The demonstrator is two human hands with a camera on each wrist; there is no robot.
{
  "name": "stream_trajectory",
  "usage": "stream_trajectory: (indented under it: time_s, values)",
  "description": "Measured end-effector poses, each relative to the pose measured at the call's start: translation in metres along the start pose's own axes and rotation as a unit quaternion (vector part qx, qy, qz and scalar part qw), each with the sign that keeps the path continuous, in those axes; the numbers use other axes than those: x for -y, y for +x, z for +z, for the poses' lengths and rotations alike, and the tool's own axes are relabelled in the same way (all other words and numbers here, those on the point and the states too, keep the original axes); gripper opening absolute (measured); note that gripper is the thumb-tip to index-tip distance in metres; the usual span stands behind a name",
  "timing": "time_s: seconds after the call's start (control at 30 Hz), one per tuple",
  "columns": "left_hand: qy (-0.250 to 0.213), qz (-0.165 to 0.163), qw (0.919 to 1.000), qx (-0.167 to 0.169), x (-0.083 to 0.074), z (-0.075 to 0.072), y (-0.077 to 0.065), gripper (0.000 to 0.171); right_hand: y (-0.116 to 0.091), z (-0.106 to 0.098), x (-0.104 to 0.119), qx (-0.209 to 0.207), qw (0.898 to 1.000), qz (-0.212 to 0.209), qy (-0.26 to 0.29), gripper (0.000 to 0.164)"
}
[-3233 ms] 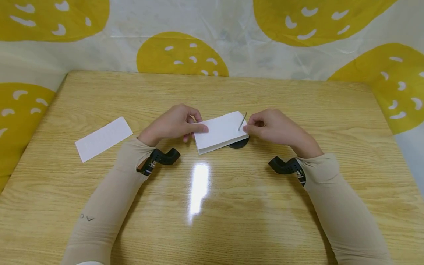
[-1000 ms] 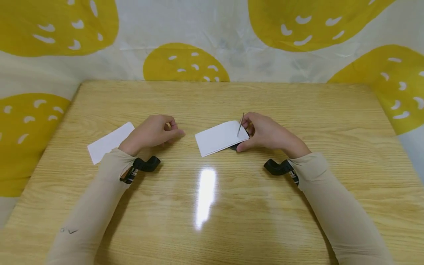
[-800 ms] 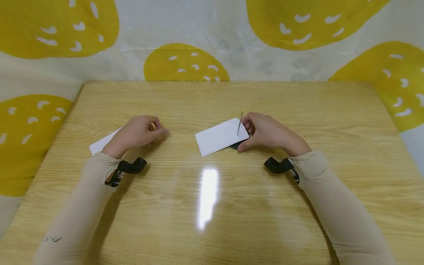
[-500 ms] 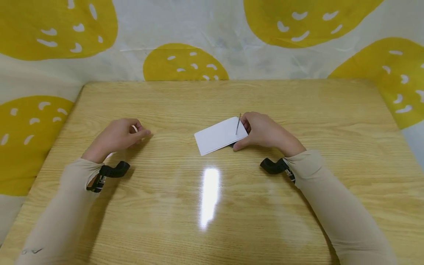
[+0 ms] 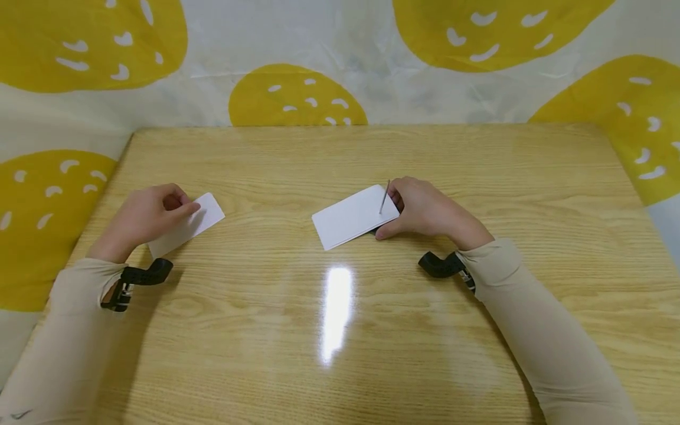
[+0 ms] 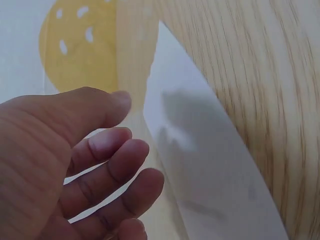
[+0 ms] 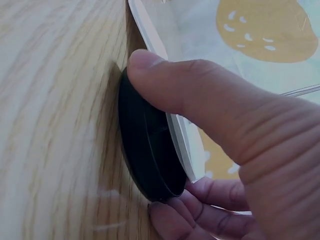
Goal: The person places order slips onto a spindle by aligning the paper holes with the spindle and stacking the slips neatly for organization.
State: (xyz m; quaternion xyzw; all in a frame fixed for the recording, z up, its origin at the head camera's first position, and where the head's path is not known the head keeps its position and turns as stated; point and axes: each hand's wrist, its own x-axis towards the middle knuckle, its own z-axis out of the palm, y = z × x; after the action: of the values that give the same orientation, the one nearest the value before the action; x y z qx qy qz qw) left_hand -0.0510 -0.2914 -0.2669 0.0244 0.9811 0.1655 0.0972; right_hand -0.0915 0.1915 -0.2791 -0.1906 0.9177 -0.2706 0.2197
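Note:
A stack of white paper slips (image 5: 350, 218) sits on a paper spike, whose thin metal pin (image 5: 385, 198) sticks up through the stack near its right end. My right hand (image 5: 430, 209) grips the spike's round black base (image 7: 142, 145), thumb on one side and fingertips on the other. Most of that base is hidden under the paper in the head view. Over at the left, a loose white slip (image 5: 209, 213) lies on the table. My left hand (image 5: 146, 218) hovers over it with loosely curled fingers, holding nothing. A gap shows between fingertips and slip (image 6: 200, 150) in the left wrist view.
The wood-grain table (image 5: 255, 307) stretches around both hands, with a bright light reflection in front of the stack. A white cloth with yellow shapes (image 5: 297, 97) hangs behind the table's back edge. Black wrist camera mounts (image 5: 149, 273) jut from both sleeves.
My left hand has let go of the stack and moved left to above the loose slip. The stack sits lower on the pin. My right hand has shifted from the stack's corner to the base.

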Motion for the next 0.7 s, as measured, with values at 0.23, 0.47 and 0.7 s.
stream_trajectory:
  time_s: [0.23,0.47,0.7]
  values:
    - [-0.003,-0.015,0.9988,0.046,0.014,-0.003,-0.001,0.057,0.000,0.001,0.002,0.001,1.000,0.003,0.002,0.062]
    - [-0.024,-0.019,0.9946,0.099,0.031,-0.004,-0.001,0.082,0.001,0.001,0.004,0.004,1.000,0.013,0.001,0.062]
    - [-0.009,-0.008,0.9954,0.095,0.033,-0.002,0.000,0.081,0.001,0.000,0.006,0.005,1.000,0.017,-0.007,0.065]
